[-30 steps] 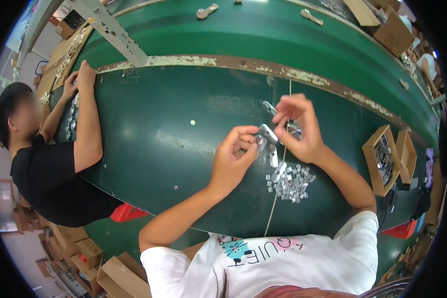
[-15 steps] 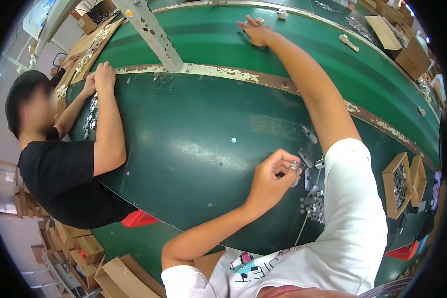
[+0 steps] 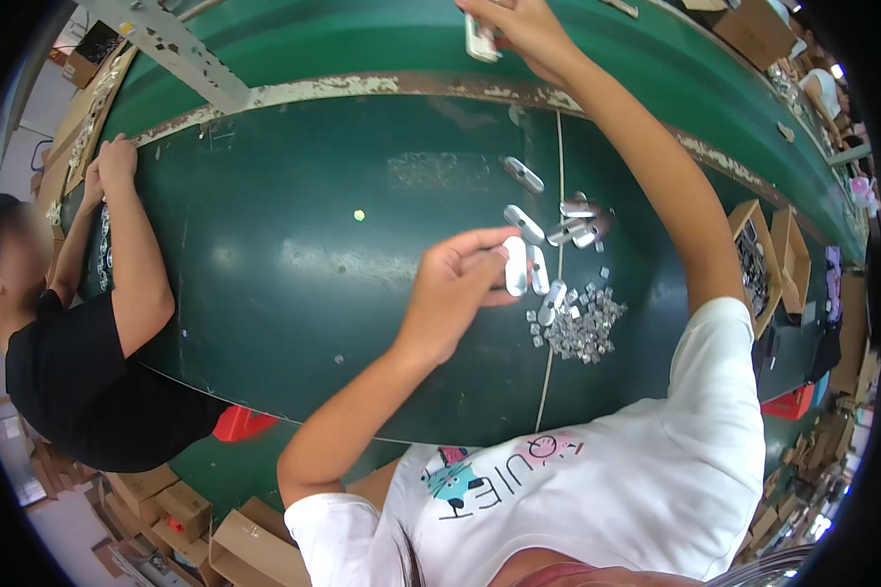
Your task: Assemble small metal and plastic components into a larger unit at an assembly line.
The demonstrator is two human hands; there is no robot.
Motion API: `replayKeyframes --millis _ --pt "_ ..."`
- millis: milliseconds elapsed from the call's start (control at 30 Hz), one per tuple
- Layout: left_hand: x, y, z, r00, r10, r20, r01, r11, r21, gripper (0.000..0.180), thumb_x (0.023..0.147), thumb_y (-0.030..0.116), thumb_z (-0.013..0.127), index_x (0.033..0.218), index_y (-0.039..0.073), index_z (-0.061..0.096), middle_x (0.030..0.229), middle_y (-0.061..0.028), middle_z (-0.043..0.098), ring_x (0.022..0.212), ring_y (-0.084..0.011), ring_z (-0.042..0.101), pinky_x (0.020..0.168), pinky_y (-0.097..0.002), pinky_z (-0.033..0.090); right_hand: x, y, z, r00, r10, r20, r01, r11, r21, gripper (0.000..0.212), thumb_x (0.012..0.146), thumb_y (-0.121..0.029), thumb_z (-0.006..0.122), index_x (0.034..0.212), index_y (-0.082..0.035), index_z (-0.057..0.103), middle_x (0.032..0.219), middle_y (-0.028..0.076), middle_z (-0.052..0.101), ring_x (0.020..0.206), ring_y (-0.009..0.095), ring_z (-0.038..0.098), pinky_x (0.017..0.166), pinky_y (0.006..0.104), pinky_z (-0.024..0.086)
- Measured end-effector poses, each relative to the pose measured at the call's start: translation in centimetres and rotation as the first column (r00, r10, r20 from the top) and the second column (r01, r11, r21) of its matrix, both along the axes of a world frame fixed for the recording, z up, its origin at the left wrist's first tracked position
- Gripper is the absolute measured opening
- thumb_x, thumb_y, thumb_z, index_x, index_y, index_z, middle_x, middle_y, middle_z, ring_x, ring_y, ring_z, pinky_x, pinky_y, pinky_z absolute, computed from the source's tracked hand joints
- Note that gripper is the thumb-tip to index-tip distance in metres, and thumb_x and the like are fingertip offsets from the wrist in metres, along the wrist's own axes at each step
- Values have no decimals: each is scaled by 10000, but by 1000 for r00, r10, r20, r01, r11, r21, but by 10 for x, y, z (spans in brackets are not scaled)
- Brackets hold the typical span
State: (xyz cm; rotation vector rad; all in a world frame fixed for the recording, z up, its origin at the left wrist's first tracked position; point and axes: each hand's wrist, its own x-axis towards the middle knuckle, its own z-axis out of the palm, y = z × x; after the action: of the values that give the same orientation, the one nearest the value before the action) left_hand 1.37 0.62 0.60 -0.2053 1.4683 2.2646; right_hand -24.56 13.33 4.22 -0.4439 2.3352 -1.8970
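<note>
My left hand is closed around an oblong silver metal piece with rounded ends, held just above the dark green table. Close to its fingertips lie several similar oblong metal pieces, some with a dark hole in the middle. A heap of small silvery bits spreads beside them, nearer to me. Far out over the green belt, my right hand pinches a pale, flat, oblong piece. The top edge of the view cuts off part of that hand.
A worn ledge separates the table from the belt, with a painted post at the left. A co-worker in black sits at the left. Cardboard boxes stand at the right; a small round bit lies mid-table.
My right hand, earlier spread over the belt, now grips the pale piece. My left hand keeps its metal piece, now turned with its flat face showing. The whole view has shifted.
</note>
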Motion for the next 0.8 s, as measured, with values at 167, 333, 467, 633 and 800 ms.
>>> replayKeyframes --millis 167,333,467,633,800 --pt "-1 6 4 999 -53 3 53 998 -16 365 942 104 529 1283 -29 539 1064 -141 685 944 -182 684 792 -286 573 149 52 -11 988 155 1 -153 978 -142 250 870 -158 720 1058 -41 604 869 -9 598 787 31 558 642 199 461" --pt "3 11 -2 992 -125 31 125 992 6 372 941 60 523 1300 -38 523 1006 -89 683 906 -135 671 788 -266 570 210 62 -36 996 76 54 -65 979 -194 296 848 -122 738 1078 -18 584 837 -15 593 700 14 543 564 184 428" --pt "3 8 -4 987 -154 53 153 988 27 385 937 67 514 1302 -55 506 1013 -92 677 912 -136 671 814 -279 567 215 62 -44 992 76 -100 -81 996 -40 336 803 -141 776 1062 -25 596 770 -16 573 612 16 480 498 196 364" --pt "4 10 4 985 -159 62 154 985 78 362 948 66 494 1286 -64 514 1020 -103 677 928 -155 675 829 -299 566 214 56 -47 987 47 -155 -53 998 -33 331 802 -157 777 1043 -24 593 761 -1 570 585 31 467 482 217 354" --pt "5 11 1 988 -130 87 122 988 90 298 949 84 537 1213 -51 564 1035 -120 678 922 -169 678 829 -305 566 213 62 -48 969 105 -224 -78 989 128 331 824 -106 751 1095 -13 585 817 -1 596 673 25 544 522 188 418"
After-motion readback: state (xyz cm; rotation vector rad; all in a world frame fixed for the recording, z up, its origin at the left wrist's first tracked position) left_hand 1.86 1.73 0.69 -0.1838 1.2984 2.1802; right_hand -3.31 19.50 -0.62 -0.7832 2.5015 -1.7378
